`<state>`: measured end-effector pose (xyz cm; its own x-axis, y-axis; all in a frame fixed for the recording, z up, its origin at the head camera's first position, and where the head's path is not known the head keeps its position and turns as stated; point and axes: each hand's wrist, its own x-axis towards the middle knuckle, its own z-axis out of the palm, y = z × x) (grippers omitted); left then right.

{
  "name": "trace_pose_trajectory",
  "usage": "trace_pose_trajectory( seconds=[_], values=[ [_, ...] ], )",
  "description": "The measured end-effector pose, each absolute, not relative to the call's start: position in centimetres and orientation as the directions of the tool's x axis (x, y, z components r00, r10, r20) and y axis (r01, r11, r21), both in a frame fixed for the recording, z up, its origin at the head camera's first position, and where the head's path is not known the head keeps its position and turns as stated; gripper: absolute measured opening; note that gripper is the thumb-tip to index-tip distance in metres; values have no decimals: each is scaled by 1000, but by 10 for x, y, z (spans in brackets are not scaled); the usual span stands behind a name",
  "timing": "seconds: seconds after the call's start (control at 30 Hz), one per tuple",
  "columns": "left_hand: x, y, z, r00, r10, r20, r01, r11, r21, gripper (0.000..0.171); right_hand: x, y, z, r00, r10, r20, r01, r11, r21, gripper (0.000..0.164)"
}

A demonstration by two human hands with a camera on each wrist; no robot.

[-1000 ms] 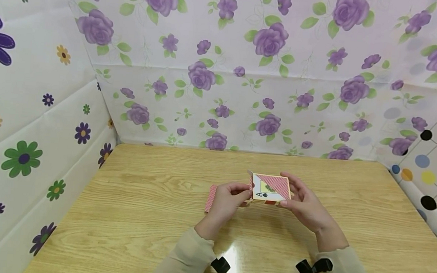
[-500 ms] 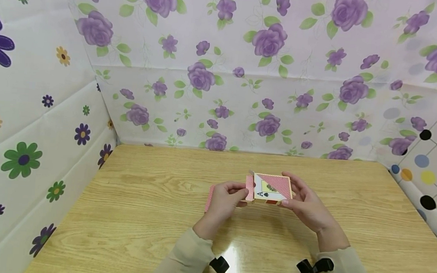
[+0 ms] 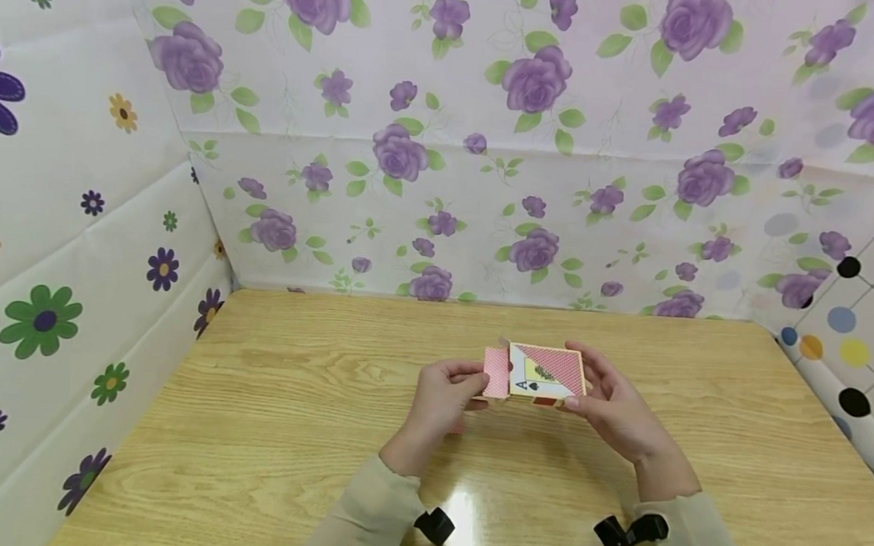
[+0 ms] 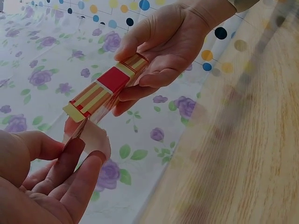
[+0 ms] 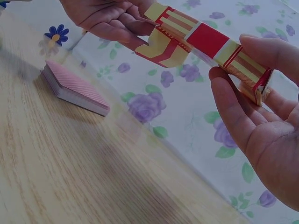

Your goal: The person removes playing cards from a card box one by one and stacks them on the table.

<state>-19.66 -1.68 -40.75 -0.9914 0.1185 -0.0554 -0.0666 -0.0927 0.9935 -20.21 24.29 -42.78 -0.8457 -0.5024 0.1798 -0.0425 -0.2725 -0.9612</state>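
Head view: my L hand [image 3: 440, 394] pinches a pale pink-red patterned strip of card [image 3: 497, 373] btwn thumb & fingers; the strip sticks out of the L end of a small, flat, red-&-white cardboard box [image 3: 551, 372] w/ an ace of spades printed on its upper face. Can't tell if the strip is a flap or a playing card. My R hand [image 3: 619, 418] grips the box's R end, thumb at the near edge & fingers at the far side, so the box is up in the air over the light wood-grain tabletop [image 3: 271, 405]. Beige long sleeves [image 3: 373, 515] on both arms, w/ a small black block [image 3: 434, 526] by each cuff. Behind: a white sheet w/ purple roses & green leaves [image 3: 472, 192]. L wrist view: box seen on its narrow side, yellow & tan stripes w/ a red block midway; R hand on the far end, L hand pinching thin card at the near end, a whitish flap [image 4: 97, 140] just beside my L fingers. R wrist view: a thick, squared-up stack of pink-red-backed playing cards [image 5: 74, 86] lies flat on the tabletop, well apart from the box; near my L hand a yellow-&-red cardboard flap [image 5: 168, 49] hangs open off the box. Can't tell if it's the same flap.
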Motion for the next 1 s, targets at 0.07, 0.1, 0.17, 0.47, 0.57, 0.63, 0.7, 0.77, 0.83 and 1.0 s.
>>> trace_pose_trajectory(
  seconds=[0.07, 0.1, 0.17, 0.47, 0.57, 0.63, 0.7, 0.77, 0.83, 1.0],
  values=[
    [-197, -18, -407, -992, 110, -59, -69, -94, 993, 21, -202, 243, -427, -845, -502, 181, -40, -279, -960, 75],
    [-198, -18, -406, -993, 107, -59, -69, -92, 993, 21, -202, 243, -427, -846, -502, 180, -37, -281, -959, 75],
    [-199, -20, -406, -993, 102, -56, -65, -86, 994, 21, -202, 243, -427, -847, -500, 178, -34, -283, -959, 76],
    [-201, -28, -405, -995, 88, -43, -51, -88, 995, 21, -201, 245, -426, -847, -501, 176, -30, -286, -958, 76],
    [-202, -31, -405, -996, 84, -36, -43, -88, 995, 21, -201, 245, -426, -846, -502, 181, -30, -293, -956, 75],
    [-202, -32, -404, -996, 82, -34, -40, -84, 996, 21, -201, 246, -426, -843, -504, 186, -33, -298, -954, 75],
    [-203, -34, -404, -996, 78, -35, -41, -81, 996, 21, -201, 246, -426, -841, -505, 192, -37, -301, -953, 75],
    [-204, -35, -404, -997, 70, -39, -45, -80, 996, 21, -201, 247, -426, -842, -505, 192, -37, -302, -953, 74],
    [-205, -37, -404, -997, 60, -41, -46, -88, 995, 21, -202, 247, -427, -843, -502, 191, -37, -301, -953, 74],
    [-207, -42, -404, -999, 31, -44, -47, -97, 994, 22, -203, 249, -427, -846, -498, 189, -38, -297, -954, 75]
  ],
)
